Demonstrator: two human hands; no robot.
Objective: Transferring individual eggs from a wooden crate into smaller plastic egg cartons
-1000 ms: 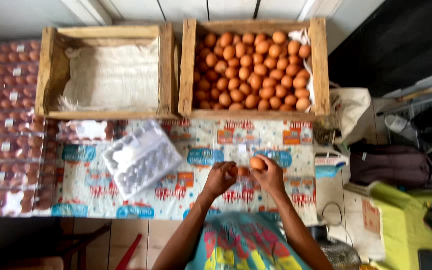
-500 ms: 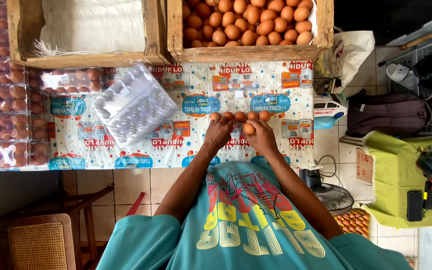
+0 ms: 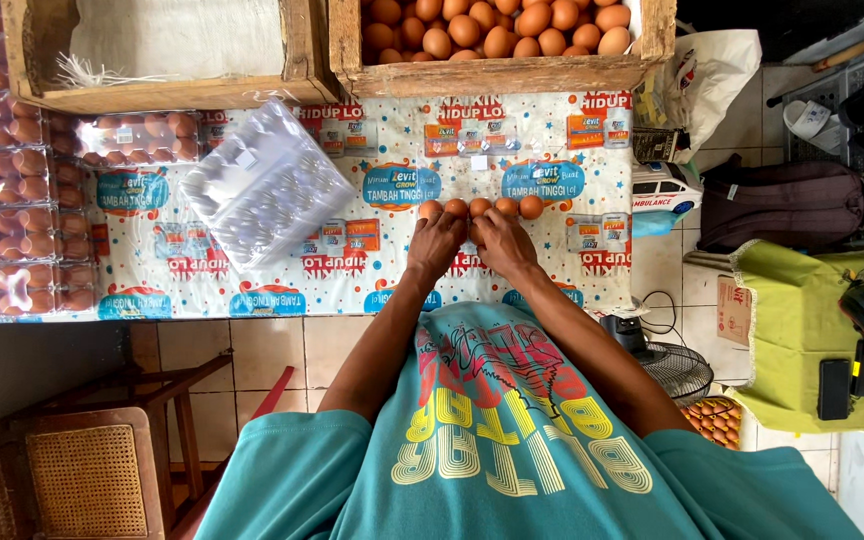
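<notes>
Together, left hand [image 3: 435, 243] and right hand [image 3: 500, 243] grip closed around smooth round brown eggs [image 3: 480, 208], glossy printed tablecloth [image 3: 392, 270].

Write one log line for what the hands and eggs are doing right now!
left hand: on row of eggs | right hand: on same row | clear egg tray: left, untouched | egg crate: behind

Clear plastic egg tray [image 3: 267, 185] lies tilted on the printed surface [image 3: 552, 250]. Empty wooden crate [image 3: 167, 50] upper left; packed cartons [image 3: 7, 215] stacked left, apparently eggs. Green cloth [image 3: 797, 340] right.
</notes>
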